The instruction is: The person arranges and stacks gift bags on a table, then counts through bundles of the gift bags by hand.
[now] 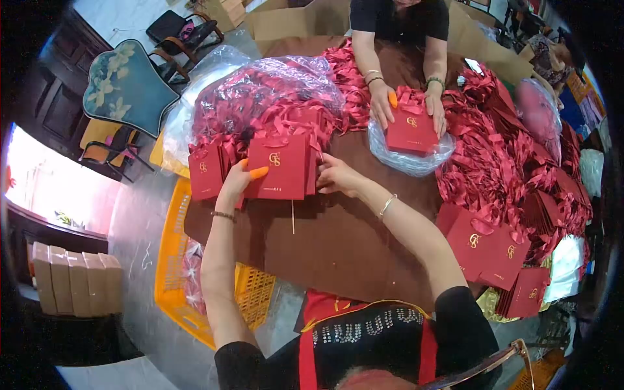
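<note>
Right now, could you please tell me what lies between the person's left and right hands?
In the head view, a stack of red bags is between the left hand and the right hand, the front one gold-lettered.

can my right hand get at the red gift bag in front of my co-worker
Probably not freely: the co-worker's right hand and left hand flank that red gift bag, though your right hand is fairly near.

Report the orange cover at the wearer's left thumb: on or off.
On: the orange cover sheathes the thumb of the left hand, which touches a red bag.
</note>
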A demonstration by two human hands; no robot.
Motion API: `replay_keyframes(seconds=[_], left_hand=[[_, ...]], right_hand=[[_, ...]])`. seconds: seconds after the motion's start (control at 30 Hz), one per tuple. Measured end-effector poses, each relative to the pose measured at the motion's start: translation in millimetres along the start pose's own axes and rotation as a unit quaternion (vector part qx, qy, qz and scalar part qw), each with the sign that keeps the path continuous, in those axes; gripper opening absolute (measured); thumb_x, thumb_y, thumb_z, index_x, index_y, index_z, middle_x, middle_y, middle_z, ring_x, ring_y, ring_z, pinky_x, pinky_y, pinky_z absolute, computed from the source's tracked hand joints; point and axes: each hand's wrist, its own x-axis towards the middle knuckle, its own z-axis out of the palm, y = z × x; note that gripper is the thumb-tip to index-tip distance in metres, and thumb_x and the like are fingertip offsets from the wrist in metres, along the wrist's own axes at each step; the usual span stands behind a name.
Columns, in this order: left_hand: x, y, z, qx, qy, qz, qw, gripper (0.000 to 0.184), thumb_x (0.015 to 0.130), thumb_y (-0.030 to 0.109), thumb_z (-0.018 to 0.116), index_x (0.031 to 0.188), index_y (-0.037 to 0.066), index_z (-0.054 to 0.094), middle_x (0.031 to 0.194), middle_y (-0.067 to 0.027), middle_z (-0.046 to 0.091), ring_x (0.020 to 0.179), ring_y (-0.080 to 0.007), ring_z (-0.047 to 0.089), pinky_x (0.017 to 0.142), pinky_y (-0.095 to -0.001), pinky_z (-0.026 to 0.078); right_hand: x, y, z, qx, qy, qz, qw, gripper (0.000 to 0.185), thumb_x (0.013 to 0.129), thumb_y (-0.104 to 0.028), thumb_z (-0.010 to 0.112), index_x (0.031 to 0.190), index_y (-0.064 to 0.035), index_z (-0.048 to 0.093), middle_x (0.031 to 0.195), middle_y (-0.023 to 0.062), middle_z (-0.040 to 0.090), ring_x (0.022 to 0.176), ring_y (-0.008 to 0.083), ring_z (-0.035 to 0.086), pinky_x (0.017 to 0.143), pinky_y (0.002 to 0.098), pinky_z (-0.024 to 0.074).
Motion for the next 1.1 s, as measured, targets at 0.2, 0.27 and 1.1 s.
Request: replay_keyframes(seconds=[0.2,0.27,1.1], left_hand=[[12,-41,3,-0.177,0.069,0.015,0.982,0.041,0.082,0.008,0.061,0.120,0.001,0.047,0.112,-0.0073,0.057,0.099,-0.0171,0.056,0.087,-0.0304,0.044],[8,-42,1,-0.179,0.058,0.003,0.982,0.040,0.082,0.008,0.061,0.120,0.002,0.047,0.112,-0.0072,0.057,0.100,-0.0173,0.056,0.088,-0.0310,0.044],[89,-6,15,-0.048,0.040,0.059,0.996,0.037,0.078,0.014,0.067,0.111,0.001,0.056,0.086,-0.0020,0.062,0.068,-0.0092,0.053,0.060,-0.0237,0.041]], right_hand=[[-6,-9,19,0.026,-0.039,-0.031,0.998,0.070,0.079,0.001,0.045,0.141,-0.0165,0.019,0.095,0.0023,0.054,0.076,0.0124,0.057,0.059,0.0268,0.0513],[8,3,17,-0.006,-0.032,-0.035,0.999,0.073,0.079,0.000,0.046,0.142,-0.0153,0.015,0.097,0.0025,0.055,0.074,0.0133,0.057,0.059,0.0283,0.0512],[73,14,-12,0.087,0.116,-0.049,0.988,0.066,0.088,-0.048,0.047,0.136,-0.0064,0.026,0.134,0.0116,0.039,0.116,0.0271,0.043,0.093,0.0412,0.0359]])
